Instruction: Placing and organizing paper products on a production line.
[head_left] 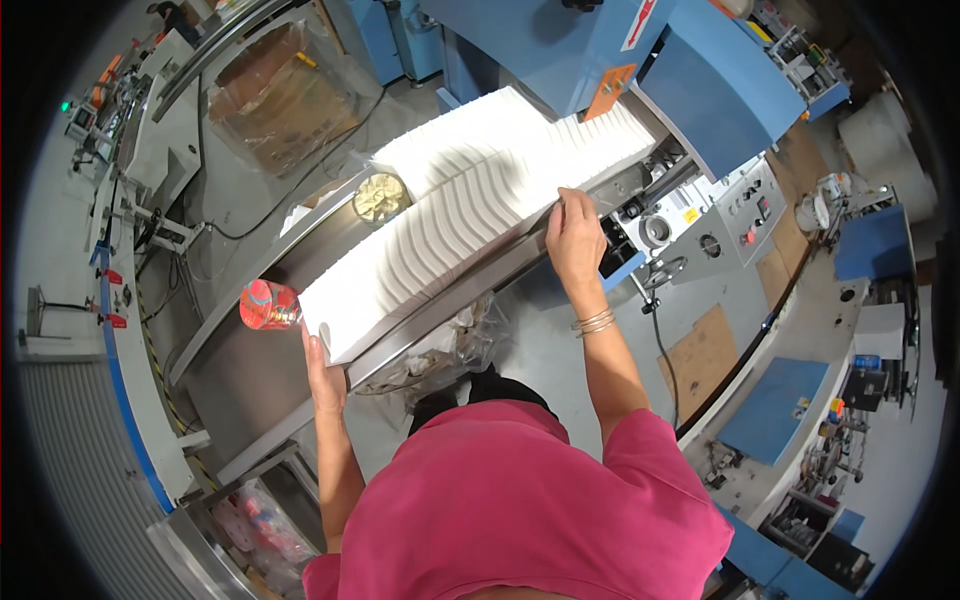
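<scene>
A long row of white paper sheets, packed on edge, runs along a metal trough up to the blue machine. My left hand lies against the row's near left end, its fingers stretched out along the end sheets and partly hidden. Farther right, my right hand rests its slightly bent fingers on the row's near edge, not wrapped around anything. A red patterned can stands just beyond my left hand, touching or very near the row's end. Behind the row sits a round container with crumpled pale yellow material.
The blue machine stands at the far end, with an orange bracket over the row. A control panel is on the right. Clear plastic bags hang below the trough. A plastic-lined carton stands far left.
</scene>
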